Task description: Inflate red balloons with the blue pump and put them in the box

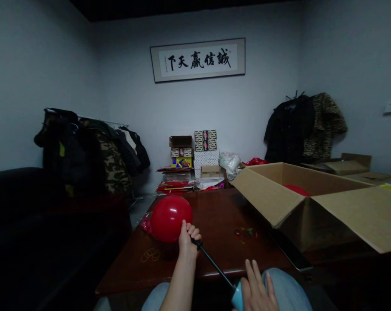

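Note:
A round red balloon (172, 219), inflated, sits over the left part of the table. My left hand (188, 238) is closed around the balloon's neck and the black end of a balloon pump (217, 267). From that fist the pump's thin dark rod slants down to a light-blue part near my lap. My right hand (258, 287) is at this blue part, which lies against the thumb side of the palm while the fingers stretch forward, spread apart. The thumb is mostly hidden. Behind the balloon lies a clear bag of pink-red pieces (146, 224).
The brown wooden table (214, 216) carries thin yellowish rings (150, 255), small coloured bands (246, 233) and a dark phone (290, 250). On the right, an open cardboard box (328, 224) holds something red. Stacked boxes (205, 151) stand at the back; a black sofa (52, 242) is left.

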`<move>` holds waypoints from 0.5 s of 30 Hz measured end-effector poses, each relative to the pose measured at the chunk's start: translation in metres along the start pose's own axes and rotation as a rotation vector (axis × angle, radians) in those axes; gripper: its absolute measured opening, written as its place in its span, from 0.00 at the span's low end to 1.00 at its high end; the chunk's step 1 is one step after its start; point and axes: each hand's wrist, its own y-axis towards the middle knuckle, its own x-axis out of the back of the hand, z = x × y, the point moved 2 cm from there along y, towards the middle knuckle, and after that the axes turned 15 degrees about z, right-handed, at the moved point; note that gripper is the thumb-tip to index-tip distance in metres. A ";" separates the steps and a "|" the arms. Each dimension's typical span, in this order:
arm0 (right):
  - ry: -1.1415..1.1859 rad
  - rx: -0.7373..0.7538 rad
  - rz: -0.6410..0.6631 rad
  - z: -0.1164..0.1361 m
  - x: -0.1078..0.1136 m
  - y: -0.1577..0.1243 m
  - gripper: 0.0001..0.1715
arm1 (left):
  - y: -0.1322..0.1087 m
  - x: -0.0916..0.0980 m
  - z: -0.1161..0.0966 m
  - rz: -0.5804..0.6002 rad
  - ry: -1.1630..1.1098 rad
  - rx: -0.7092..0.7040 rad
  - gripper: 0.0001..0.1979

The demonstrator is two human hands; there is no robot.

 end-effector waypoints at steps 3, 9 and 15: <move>0.068 0.043 0.114 -0.006 0.008 0.007 0.36 | -0.004 0.001 0.008 0.014 -0.006 -0.017 0.20; 0.045 0.048 0.065 0.007 0.032 0.017 0.36 | -0.015 0.001 0.040 0.059 -0.029 0.020 0.20; 0.012 0.008 0.025 0.029 0.048 0.037 0.31 | -0.022 0.000 0.070 0.031 0.002 0.083 0.20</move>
